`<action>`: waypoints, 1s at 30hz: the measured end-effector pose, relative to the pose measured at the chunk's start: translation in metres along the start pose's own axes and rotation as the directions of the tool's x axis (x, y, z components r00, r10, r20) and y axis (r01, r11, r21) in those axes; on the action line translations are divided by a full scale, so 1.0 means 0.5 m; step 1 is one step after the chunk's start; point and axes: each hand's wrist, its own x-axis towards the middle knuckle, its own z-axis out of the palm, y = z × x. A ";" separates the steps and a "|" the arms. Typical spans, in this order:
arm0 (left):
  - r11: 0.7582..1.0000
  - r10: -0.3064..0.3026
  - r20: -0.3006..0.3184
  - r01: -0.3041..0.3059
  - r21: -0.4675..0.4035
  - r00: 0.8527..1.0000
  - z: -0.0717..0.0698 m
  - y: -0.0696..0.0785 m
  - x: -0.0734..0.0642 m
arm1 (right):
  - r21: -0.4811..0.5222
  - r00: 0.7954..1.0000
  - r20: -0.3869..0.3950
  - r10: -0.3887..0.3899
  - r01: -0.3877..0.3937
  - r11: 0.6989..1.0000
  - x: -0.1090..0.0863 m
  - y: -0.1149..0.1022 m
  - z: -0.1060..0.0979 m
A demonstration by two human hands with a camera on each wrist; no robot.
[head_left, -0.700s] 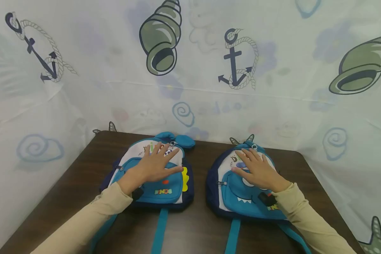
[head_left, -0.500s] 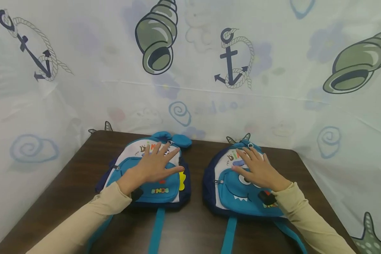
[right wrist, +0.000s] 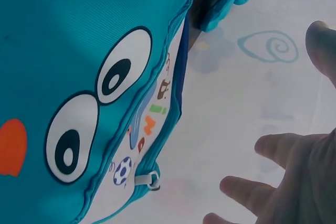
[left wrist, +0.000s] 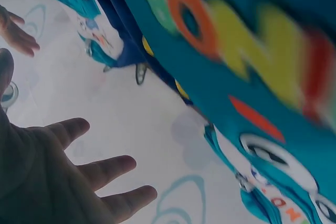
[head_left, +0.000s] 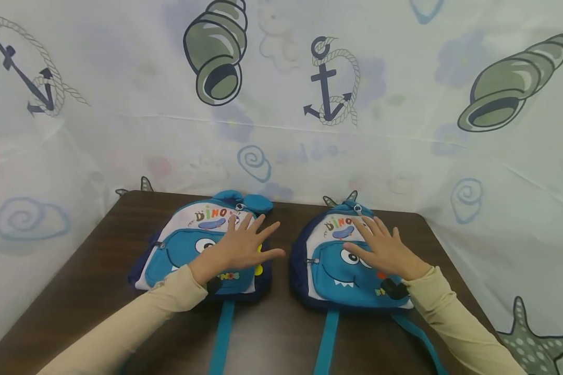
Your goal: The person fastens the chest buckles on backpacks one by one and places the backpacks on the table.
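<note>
Nearest are two beige sleeves, the left sleeve (head_left: 136, 317) and the right sleeve (head_left: 455, 317), reaching in from the lower corners. Between them, blue straps (head_left: 327, 338) trail across the dark wooden table (head_left: 272, 333) toward the near edge of the view. Next come the hands: the left hand (head_left: 236, 250) is spread above the left backpack (head_left: 180, 252), palm down, gripping nothing. The right hand (head_left: 389, 252) is likewise released, its fingers stretched over the right backpack (head_left: 326, 281). Both wrist views show a gap between fingers and fabric.

The two backpacks lie side by side on the table, front faces up, a strip of bare wood between them, their tops pointing away from the person. Each has a blue pocket with a cartoon face (the right one shows a row of small white teeth) and "DINO" lettering above it. At the left backpack's top, a rounded blue piece (head_left: 257, 203) sticks out beside the zip. Behind the table's far edge hangs a pale backdrop (head_left: 281, 78), printed with shells, anchors and starfish.
</note>
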 end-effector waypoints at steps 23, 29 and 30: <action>0.939 0.068 0.057 -0.044 -0.341 0.996 0.062 0.097 0.050 | -0.012 0.979 0.119 0.167 -0.167 0.986 -0.012 -0.010 0.008; 0.753 -0.060 -0.007 0.041 -0.656 0.998 0.093 0.141 0.059 | -0.058 0.967 0.137 0.213 -0.206 0.977 -0.019 -0.032 0.049; 0.712 -0.103 -0.023 0.057 -0.700 0.994 0.096 0.149 0.059 | -0.058 0.967 0.132 0.218 -0.212 0.976 -0.020 -0.038 0.057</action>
